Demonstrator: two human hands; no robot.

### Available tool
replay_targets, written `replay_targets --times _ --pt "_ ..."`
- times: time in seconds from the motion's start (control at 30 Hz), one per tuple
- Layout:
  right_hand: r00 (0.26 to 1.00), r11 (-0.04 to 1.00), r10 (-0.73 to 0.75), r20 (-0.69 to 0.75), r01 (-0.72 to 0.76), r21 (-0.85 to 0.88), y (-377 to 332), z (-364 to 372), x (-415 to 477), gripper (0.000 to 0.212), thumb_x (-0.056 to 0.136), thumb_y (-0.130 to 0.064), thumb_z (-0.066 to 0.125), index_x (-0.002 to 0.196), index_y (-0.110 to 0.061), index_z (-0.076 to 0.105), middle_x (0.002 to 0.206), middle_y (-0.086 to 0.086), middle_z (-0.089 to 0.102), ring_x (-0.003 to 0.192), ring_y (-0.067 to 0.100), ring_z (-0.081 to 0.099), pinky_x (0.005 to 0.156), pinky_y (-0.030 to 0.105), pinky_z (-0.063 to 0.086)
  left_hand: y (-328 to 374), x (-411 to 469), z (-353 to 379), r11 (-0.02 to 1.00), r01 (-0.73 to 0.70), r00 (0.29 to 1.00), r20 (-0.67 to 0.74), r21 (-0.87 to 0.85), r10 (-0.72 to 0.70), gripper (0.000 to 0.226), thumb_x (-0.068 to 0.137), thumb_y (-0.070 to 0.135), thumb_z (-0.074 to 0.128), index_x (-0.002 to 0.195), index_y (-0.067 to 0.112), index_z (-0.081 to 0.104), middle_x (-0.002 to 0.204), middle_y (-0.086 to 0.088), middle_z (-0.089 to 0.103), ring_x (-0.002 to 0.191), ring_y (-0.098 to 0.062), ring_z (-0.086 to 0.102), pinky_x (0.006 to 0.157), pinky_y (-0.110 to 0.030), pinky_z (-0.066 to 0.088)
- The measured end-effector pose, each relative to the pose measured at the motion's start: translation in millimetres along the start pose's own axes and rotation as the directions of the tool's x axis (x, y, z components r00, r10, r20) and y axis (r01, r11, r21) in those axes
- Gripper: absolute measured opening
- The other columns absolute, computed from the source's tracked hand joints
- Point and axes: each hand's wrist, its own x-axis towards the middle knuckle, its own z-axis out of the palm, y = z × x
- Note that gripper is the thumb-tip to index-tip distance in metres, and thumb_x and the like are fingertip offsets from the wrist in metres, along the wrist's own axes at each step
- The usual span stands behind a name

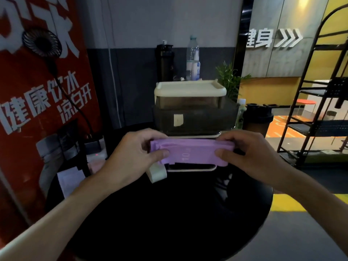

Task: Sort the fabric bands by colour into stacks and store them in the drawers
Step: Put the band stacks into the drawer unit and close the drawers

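I have the purple bands [190, 151] stacked, pinched at either end by my left grip [131, 149] and right grip [244, 147], just before the drawers [194, 112]. Storing looks pending; a pale band [157, 173] waits on the table [169, 213].

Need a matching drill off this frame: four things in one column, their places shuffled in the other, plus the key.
Things:
1. purple bands
2. clear water bottle
3. black fan
4. metal rack

Places:
A. in front of the red banner, upper left
B. pinched between the left hand and the right hand
C. far right of the view
D. behind the drawer unit

Pairs: 1-B, 2-D, 3-A, 4-C
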Motion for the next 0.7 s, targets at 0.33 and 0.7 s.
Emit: replay_targets --times 0.33,0.7 --pt "0.971 0.998 -0.057 -0.234 0.051 -0.035 -33.0 -54.0 97.1 0.02 0.077 -0.011 0.079 0.09 -0.021 0.068 0.082 -0.008 0.067 0.065 -0.003 0.057 0.062 0.01 0.046 59.4 101.5 -41.4 0.953 -0.2 0.97 -0.09 0.227 0.225 0.025 0.076 0.015 0.083 0.094 0.027 0.07 0.087 0.013 0.071 0.078 -0.004 0.068 0.072 -0.021 0.055" --pt "0.967 0.946 0.233 -0.099 -0.25 -0.207 20.3 -41.1 141.5 0.019 0.055 -0.038 0.081 0.069 -0.032 0.069 0.08 -0.01 0.068 0.084 0.018 0.063 0.086 0.044 0.05 12.4 148.2 -13.6 0.908 -0.049 0.998 0.057 0.417 0.027 0.021 0.07 0.015 0.084 0.089 0.019 0.075 0.079 0.007 0.07 0.071 -0.005 0.063 0.065 -0.014 0.048"
